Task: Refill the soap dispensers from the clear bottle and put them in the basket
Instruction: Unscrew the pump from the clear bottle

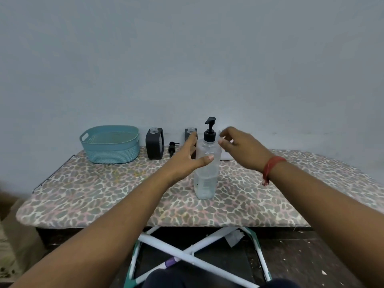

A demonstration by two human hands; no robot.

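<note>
Leopard-print board (104, 196) against a pale blue wall (187, 48) bears one teal basket (110, 145), two uncapped dark dispensers (154, 144), one loose pump (172, 148) and one clear bottle (206, 173), standing centre between the spread left hand (187, 156), thumb touching it, and the loosely curled, empty right hand (239, 147).

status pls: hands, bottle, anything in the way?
Left hand open at the clear bottle, thumb across its front. Right hand empty near the pump. Bottle upright, pump on. Two dispensers uncapped behind; basket empty. Path unobstructed.
</note>
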